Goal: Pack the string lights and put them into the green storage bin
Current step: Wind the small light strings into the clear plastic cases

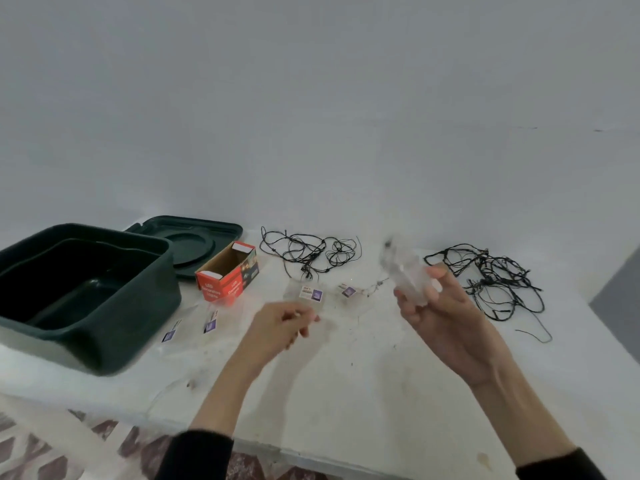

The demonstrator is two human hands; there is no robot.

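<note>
Two loose tangles of black string lights lie on the white table: one at the back centre, another at the right. My right hand is raised above the table and holds a clear plastic bag, blurred by motion. My left hand hovers low over the table with its fingers curled, pinching something thin and pale that I cannot make out. The dark green storage bin stands open and empty at the left.
The bin's green lid lies behind it. An open red cardboard box lies beside the bin. Several clear bags with small labels are scattered across the table. The table edge runs near me; patterned floor below.
</note>
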